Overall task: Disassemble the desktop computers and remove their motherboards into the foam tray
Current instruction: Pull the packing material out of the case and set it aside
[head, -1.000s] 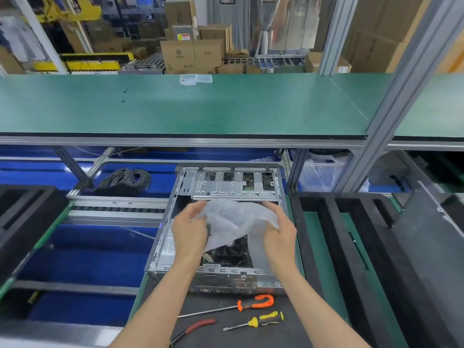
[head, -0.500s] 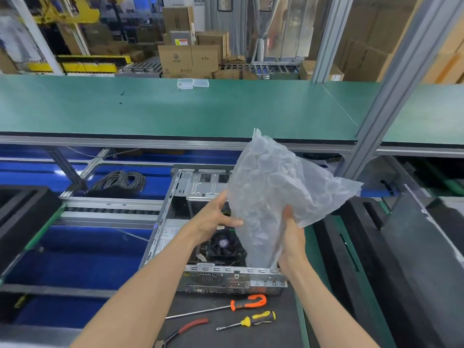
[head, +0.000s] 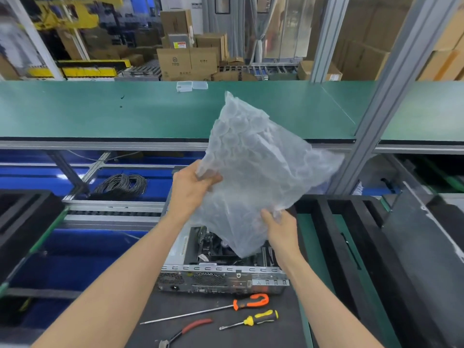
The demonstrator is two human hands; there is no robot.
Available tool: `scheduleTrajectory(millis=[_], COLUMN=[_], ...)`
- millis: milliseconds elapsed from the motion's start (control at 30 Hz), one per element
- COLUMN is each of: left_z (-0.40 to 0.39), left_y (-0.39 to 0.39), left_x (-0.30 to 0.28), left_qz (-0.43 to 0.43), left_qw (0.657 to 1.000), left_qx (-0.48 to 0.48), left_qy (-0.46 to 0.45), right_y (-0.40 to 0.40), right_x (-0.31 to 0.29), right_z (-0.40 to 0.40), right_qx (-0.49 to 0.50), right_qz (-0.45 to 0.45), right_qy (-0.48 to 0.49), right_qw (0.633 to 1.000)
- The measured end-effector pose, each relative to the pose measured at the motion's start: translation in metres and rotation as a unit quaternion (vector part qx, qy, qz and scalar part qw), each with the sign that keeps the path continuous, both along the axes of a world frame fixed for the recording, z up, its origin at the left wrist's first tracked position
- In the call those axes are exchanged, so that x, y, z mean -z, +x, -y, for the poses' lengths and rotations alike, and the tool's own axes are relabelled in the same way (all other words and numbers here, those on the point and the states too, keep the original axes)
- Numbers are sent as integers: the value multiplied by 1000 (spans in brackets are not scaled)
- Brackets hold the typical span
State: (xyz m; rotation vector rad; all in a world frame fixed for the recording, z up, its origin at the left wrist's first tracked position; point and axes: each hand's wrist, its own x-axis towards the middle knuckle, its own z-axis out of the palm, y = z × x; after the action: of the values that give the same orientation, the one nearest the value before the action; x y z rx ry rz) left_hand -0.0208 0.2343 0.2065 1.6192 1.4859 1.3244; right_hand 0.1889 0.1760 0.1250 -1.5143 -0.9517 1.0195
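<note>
Both hands are up on the bubble-wrap bag (head: 256, 172) at the centre of the frame, and it hangs right over the open computer case (head: 221, 272) at lower centre. The left hand (head: 190, 189) pinches the bag's left edge, fingers (head: 211, 179) curled round a fold of plastic. The right hand (head: 281, 229) grips the lower right edge, fingers closed on the film. The bag stands tall, with its long axis running from the bottom corner near the case up toward the green shelf (head: 100, 114) across the upper half of the picture.

Now the relation that counts: the motherboard (head: 213, 244) lies straight below the bag's lower corner, flat in the case, and only its near part shows under the plastic. The right hand sits lower and closer to it than the left, just above the case's right wall. The foam tray (head: 326, 222) waits at right of the frame, just beside the case, on the right hand's side.

My read: the bag has to clear away before either hand can drop onto the board, and the right hand has the shorter trip down. On the dark desk (head: 200, 307) near the bottom edge lie an orange-handled screwdriver (head: 248, 302), a yellow-handled screwdriver (head: 261, 318) and red-handled pliers (head: 193, 326), all untouched.
</note>
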Motion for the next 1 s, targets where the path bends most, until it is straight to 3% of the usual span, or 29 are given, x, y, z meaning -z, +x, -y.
scheduleTrajectory(millis=[133, 300, 467, 600, 700, 800, 900, 1000], left_z=[6, 45, 100, 145, 177, 214, 255, 303], left_y=[-34, -84, -131, -159, -171, -183, -196, -203], left_x=[5, 29, 55, 58, 56, 61, 79, 102], left_qz=[21, 115, 132, 47, 35, -13, -87, -143], left_qw=[999, 991, 977, 967, 964, 952, 932, 888], left_qx=[-27, -47, -148, -238, -261, -301, -345, -415], left_qy=[-11, -39, -81, -78, -43, -44, -75, -137], right_y=[-14, -43, -82, -119, -149, -179, -205, -227], right_x=[-18, -23, -20, -22, -24, -23, -14, -2], right_z=[-9, -16, -10, 1, 13, 30, 50, 75], right_qx=[-28, -117, -187, -256, -292, -333, -409, -493], right_qz=[24, 26, 97, 180, 250, 264, 302, 324], right_qy=[60, 60, 88, 135, 175, 209, 213, 202], right_qw=[998, 991, 973, 940, 906, 881, 834, 781])
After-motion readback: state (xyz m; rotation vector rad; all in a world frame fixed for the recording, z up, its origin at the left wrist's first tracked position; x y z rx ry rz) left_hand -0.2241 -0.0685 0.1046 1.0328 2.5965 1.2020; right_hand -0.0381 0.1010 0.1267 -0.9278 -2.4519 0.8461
